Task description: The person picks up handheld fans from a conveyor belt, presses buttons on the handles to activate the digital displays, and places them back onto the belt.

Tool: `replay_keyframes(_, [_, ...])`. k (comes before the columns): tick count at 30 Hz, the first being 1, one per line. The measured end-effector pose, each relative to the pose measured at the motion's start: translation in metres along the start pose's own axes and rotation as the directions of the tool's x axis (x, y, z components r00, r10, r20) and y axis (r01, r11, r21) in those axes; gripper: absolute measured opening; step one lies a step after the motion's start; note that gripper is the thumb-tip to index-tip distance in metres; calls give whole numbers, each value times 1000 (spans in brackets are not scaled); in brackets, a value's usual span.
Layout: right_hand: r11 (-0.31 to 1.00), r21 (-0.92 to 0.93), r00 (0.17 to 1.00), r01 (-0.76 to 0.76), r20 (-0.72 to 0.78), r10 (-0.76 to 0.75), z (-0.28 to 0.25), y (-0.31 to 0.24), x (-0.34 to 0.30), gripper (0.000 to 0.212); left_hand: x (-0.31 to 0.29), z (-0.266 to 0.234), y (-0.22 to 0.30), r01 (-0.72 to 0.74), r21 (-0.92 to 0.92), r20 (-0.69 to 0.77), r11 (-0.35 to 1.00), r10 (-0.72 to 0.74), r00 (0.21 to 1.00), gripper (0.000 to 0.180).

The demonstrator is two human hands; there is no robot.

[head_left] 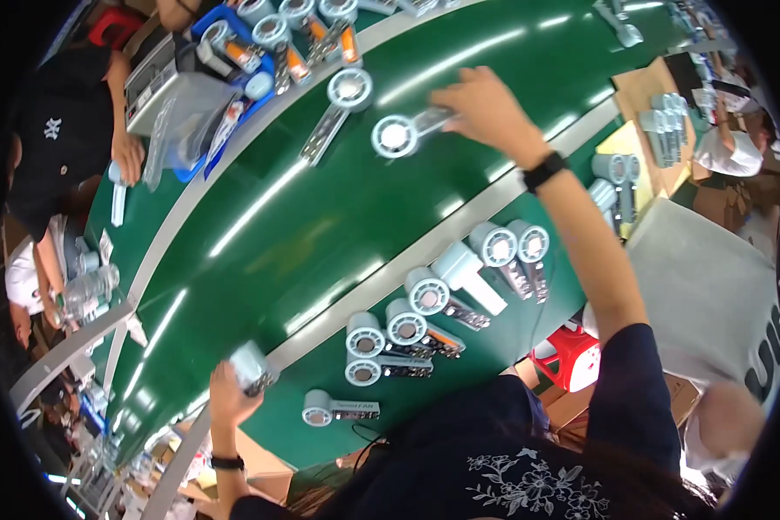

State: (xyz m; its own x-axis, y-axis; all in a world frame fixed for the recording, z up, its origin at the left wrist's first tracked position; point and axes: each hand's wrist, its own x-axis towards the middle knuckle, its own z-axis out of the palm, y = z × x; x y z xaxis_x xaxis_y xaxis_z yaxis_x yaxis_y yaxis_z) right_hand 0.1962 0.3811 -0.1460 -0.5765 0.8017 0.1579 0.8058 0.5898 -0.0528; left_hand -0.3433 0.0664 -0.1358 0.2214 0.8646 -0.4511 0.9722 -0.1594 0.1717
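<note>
My right hand [490, 113] is stretched far over the green conveyor belt, its fingers closed on the handle of a light grey-blue handheld fan [395, 136]. The round head of that fan points left. At the lower left, my left hand [227, 394] grips another handheld fan [250, 366] near the belt's metal edge; the hand hides part of it. Between my arms, several handheld fans lie in a slanting row on the green bench, many with open handles showing their inner parts. The nearest handheld fan [318, 407] lies alone. Another handheld fan [349, 88] rests on the belt.
A metal rail [373, 295] runs between bench and belt. Across the belt, a person in black [61, 130] has a hand at a fan, beside blue trays [191, 172] and several fans with orange parts. At right are a cardboard box [641, 82] and a red stool [572, 357].
</note>
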Motion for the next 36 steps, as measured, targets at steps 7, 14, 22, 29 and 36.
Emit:
replay_keyframes(7, [936, 308, 963, -172, 252, 94, 68, -41, 26, 25, -111, 149, -73, 428, -108, -338, 897, -438, 833, 78])
replay_keyframes(14, [318, 782, 843, -535, 474, 253, -19, -84, -35, 33, -100, 159, -89, 491, 94, 2, 866, -494, 870, 67])
replay_keyframes(22, [-167, 885, 710, -435, 451, 541, -47, -149, -131, 48, 220, -63, 63, -59, -250, -560, 966, -94, 823, 53])
replay_keyframes(29, [-374, 862, 705, -343, 499, 504, -59, -212, -178, 48, 419, -45, 60, -80, -189, -461, 979, -17, 887, 68])
replay_keyframes(36, [-306, 891, 763, -336, 448, 467, -82, -218, -214, 47, 342, -45, 64, 74, -956, 29, 285, -158, 987, 40])
